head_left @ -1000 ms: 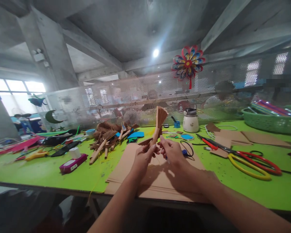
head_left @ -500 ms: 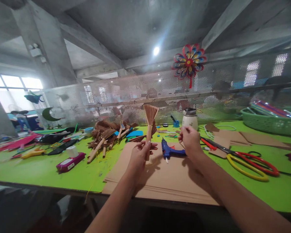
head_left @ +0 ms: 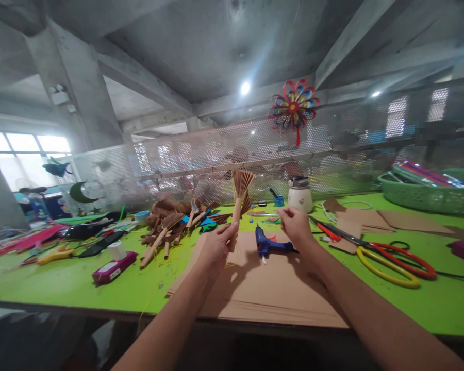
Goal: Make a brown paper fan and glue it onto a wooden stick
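Note:
My left hand [head_left: 218, 245] grips the rolled stem of a pleated brown paper fan [head_left: 241, 188], held upright with its folds spread at the top. A thin yellow string [head_left: 230, 265] shows just below the stem. My right hand [head_left: 295, 225] is closed in a pinch to the right of the fan; what is between its fingertips, if anything, is too small to make out. Between the hands a blue glue gun [head_left: 271, 245] lies on a stack of brown paper sheets [head_left: 272, 293], its grip end close to my right wrist.
Large scissors [head_left: 386, 257] with red and yellow handles lie at right, near cut brown paper [head_left: 365, 219]. A white jar [head_left: 299, 196] stands behind my right hand. Several paper stems and brown scraps [head_left: 166, 221] are heaped left. A green basket [head_left: 417, 198] stands far right.
My right hand has shifted slightly left and down, nearer the fan. My left hand still grips the stem. The whole view has moved a little.

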`<move>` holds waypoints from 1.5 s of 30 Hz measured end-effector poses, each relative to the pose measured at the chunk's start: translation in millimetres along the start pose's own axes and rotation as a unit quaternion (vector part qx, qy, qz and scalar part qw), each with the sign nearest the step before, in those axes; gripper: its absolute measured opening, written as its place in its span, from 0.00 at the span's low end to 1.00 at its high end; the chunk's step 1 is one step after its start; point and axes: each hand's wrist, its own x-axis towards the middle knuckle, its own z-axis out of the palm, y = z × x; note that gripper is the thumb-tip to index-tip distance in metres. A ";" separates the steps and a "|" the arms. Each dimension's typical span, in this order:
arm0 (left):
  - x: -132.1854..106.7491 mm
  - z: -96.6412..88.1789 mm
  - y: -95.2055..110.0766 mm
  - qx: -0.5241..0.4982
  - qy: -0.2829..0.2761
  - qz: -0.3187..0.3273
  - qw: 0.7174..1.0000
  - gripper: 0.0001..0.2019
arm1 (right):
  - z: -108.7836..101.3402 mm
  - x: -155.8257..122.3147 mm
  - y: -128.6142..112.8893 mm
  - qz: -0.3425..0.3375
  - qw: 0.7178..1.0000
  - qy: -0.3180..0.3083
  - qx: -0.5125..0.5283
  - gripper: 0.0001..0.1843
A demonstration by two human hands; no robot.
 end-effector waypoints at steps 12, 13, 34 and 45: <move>17.1 21.1 -38.0 -0.038 -0.030 -0.022 0.999 0.18 | 9.0 -9.5 -6.5 0.028 0.998 -0.052 0.005 0.13; 18.0 21.3 -38.3 -0.037 -0.028 -0.026 0.999 0.18 | 8.9 -9.1 -5.4 0.038 0.998 -0.051 0.011 0.14; -4.6 -9.8 -31.4 -0.181 0.003 -0.079 0.980 0.05 | 2.4 -11.4 2.7 -0.104 0.938 -0.126 -0.305 0.11; -1.3 -22.0 -34.1 -0.183 0.027 -0.079 0.980 0.05 | -11.8 -15.4 9.4 -0.071 0.739 -0.322 -0.587 0.12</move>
